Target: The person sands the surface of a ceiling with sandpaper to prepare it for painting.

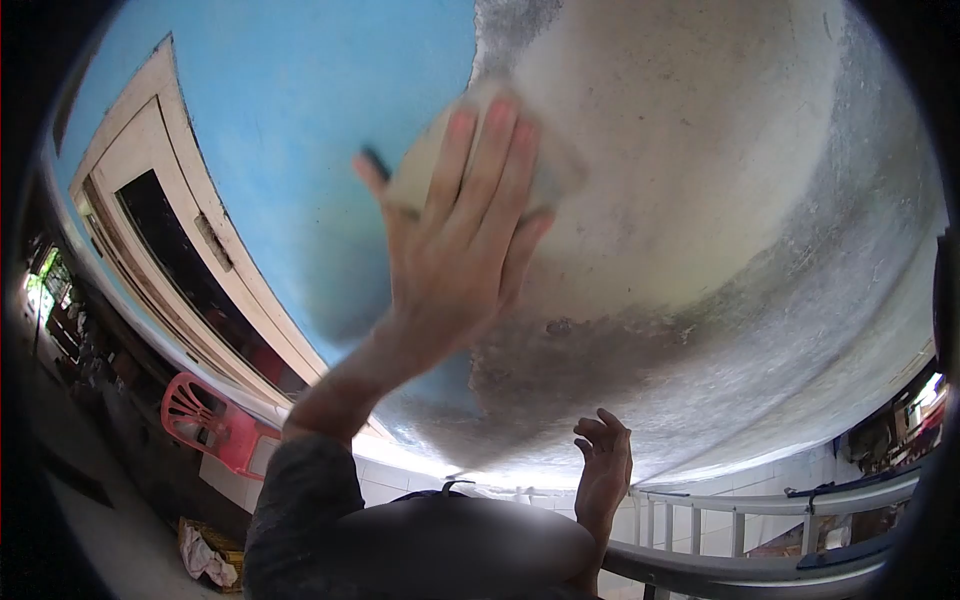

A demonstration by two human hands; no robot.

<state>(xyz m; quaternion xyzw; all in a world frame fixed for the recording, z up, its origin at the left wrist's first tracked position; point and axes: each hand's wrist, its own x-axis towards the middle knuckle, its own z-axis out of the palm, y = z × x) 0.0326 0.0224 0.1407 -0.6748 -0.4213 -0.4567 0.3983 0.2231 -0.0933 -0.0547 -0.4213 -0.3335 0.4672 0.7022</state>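
Observation:
My left hand reaches up with its back towards me and presses a pale, flat pad against the wall. Its middle fingers lie flat over the pad, while the outer ones spread to the sides. Motion blurs the pad's edges, so I cannot tell its exact kind. Behind it, blue paint meets a bare, grey-beige patch of wall along a ragged edge. Lower right, my right hand is raised near the wall's foot with loosely bent fingers apart and nothing in them.
A pale wooden frame surrounds a dark opening on the left. Below it stands a red plastic chair, and a yellow crate holds pale cloth. Metal railing curves along the lower right. A dark, rounded shape covers the bottom middle.

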